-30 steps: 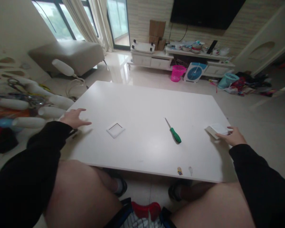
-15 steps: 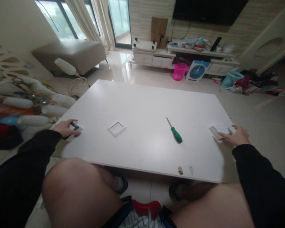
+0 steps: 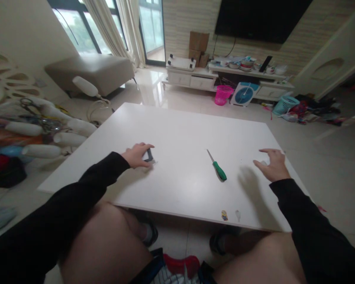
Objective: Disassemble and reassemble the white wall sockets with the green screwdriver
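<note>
My left hand (image 3: 137,155) grips a small dark grey and white piece (image 3: 149,156) between thumb and fingers, at the spot where the square white frame lay. A white edge (image 3: 154,162) shows under it; the rest of the frame is hidden. My right hand (image 3: 274,163) hovers with thumb and fingers apart, holding nothing visible. Behind its palm a bit of a white piece (image 3: 264,163) shows, mostly covered by the hand. Between the hands a screwdriver (image 3: 218,169) with a green handle lies on the white table (image 3: 177,134), its tip pointing away from me.
Two small stickers, a yellow-blue figure (image 3: 224,215) and a pale one (image 3: 238,215), are at the table's near edge. White rounded chair parts (image 3: 41,151) stand along the left. Beyond the table are a pink basket (image 3: 223,95), a blue fan (image 3: 244,94) and a cabinet (image 3: 180,79).
My left hand reached the table's left edge, took hold of the dark piece and carried it right to the frame. My right hand let go of the white piece and moved slightly left, opening.
</note>
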A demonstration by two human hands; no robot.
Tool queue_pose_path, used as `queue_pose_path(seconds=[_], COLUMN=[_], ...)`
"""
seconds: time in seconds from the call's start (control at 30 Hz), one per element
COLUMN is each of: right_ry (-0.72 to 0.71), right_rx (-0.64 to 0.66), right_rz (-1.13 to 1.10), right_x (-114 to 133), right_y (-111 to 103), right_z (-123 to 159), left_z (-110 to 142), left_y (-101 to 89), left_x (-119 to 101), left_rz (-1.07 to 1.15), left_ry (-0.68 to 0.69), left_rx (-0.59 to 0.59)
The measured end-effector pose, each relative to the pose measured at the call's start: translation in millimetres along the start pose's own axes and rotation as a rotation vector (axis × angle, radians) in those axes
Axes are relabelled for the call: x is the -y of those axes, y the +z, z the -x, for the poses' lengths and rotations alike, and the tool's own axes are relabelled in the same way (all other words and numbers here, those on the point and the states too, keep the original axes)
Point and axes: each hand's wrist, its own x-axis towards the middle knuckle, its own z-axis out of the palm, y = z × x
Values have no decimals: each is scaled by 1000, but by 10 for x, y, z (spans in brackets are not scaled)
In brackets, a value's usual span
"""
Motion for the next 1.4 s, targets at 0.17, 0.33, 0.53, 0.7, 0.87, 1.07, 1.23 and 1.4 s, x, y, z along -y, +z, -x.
queue_pose_path(seconds=[0.17, 0.33, 0.53, 0.7, 0.87, 1.07, 1.23, 1.4], right_ry=[-229, -262, -326, -306, 359, 566, 324, 92], right_rx=[102, 277, 389, 404, 260, 365, 400, 520], right_rz=[-96, -124, -173, -47, 301, 240, 119, -35], right_x=[841, 1343, 1615, 1451, 220, -778, -780, -685], right_y=[255, 416, 570, 440, 63, -33, 109, 208], right_z=[218, 446, 606, 373, -66, 12, -111, -213], left_z=[-127, -168, -135, -65, 12, 9, -68, -102], left_y=[358, 731, 924, 908, 795, 733, 769, 837], left_x=[-1154, -1555, -1653, -1671, -1563, -1466, -1448, -1403], left_rz=[57, 116, 176, 197, 126, 124, 169, 203], left_ry=[242, 341, 419, 425, 350, 384, 434, 471], left_rx=[56, 64, -3, -51, -8, -4, -5, -33])
